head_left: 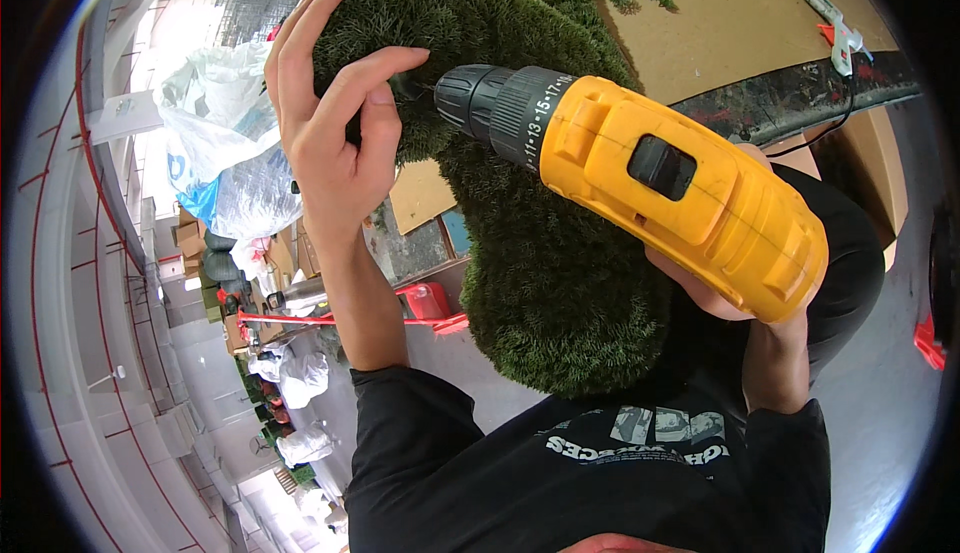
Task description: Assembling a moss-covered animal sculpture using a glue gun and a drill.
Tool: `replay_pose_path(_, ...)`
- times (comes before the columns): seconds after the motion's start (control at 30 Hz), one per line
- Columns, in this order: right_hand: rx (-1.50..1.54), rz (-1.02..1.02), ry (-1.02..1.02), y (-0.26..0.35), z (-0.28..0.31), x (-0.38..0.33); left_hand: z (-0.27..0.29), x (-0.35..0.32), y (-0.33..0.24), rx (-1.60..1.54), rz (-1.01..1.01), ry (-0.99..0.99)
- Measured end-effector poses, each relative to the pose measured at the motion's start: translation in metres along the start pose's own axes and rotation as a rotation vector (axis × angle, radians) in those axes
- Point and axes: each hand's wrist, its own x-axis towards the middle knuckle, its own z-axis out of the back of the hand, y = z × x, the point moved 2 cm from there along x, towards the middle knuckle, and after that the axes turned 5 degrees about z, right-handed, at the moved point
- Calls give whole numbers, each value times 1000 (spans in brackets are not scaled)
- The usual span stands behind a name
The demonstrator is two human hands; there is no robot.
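Right hand (703,290): clamped on drill (690,198).
Left hand (345,148): nine o'clock of chuck (468,96); can't tell grip.
Greenery (560,298): brace; aim straight.

This is looking like a craft workshop: a yellow power drill (690,203) is pointing at artificial greenery (565,298), a hot-glue gun (843,41) is lying near a paint-stained bench edge (795,101), and clear plastic bags (225,133) are bulging at the left.

A white glue gun (843,45) lies on the desk (730,13), upper right; below, a cardboard box (872,158); at left, a translucent plastic bag (222,103).
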Motion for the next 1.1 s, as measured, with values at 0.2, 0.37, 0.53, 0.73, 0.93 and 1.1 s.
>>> replay_pose_path(0.2, 134, -115, 38, 16, 1, 17, -1, 4, -3, -7, 6, -6)
replay_pose_path(0.37, 296, -227, 123, 48, -8, 57, 2, 3, -2, 1, 6, -4)
replay_pose_path(0.53, 275, -250, 138, 54, -8, 59, 0, 8, -8, -6, 14, 18)
replay_pose_path(0.73, 255, -290, 161, 54, 7, 47, 0, 6, -6, -22, 17, 8)
replay_pose_path(0.93, 240, -333, 192, 49, 24, 37, 5, 3, -4, -1, 19, 13)
replay_pose_path(1.1, 216, -370, 202, 50, 37, 41, -1, 6, -5, -23, 14, -10)
